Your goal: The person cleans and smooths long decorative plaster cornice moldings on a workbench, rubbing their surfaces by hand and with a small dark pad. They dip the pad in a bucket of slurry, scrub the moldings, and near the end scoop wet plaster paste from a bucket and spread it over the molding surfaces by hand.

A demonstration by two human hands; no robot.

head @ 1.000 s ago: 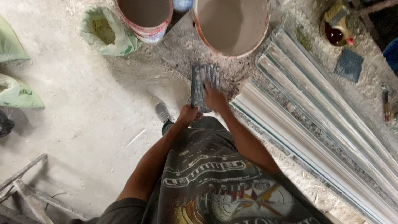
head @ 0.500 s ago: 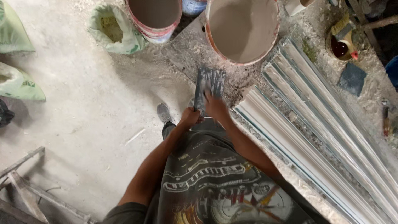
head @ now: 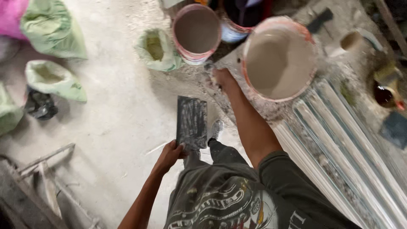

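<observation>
Below the buckets, left hand (head: 169,153) grips trowel (head: 192,122) pointing away; right hand (head: 223,79) grip unclear.

Left hand (head: 170,153) gripping dark flat trowel (head: 192,123); right hand (head: 223,79) reaching beside large bucket (head: 280,57), possibly holding small tool, blurred. Green sacks (head: 157,48) lying nearby.

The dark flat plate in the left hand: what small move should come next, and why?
Probably the right hand should dip into the large white bucket of pale paste just beside it. The left hand holds the dark flat rectangular plate out, carrying only thin grey streaks, while the right hand reaches toward the bucket's rim. Whether it grips a tool is unclear.
</observation>
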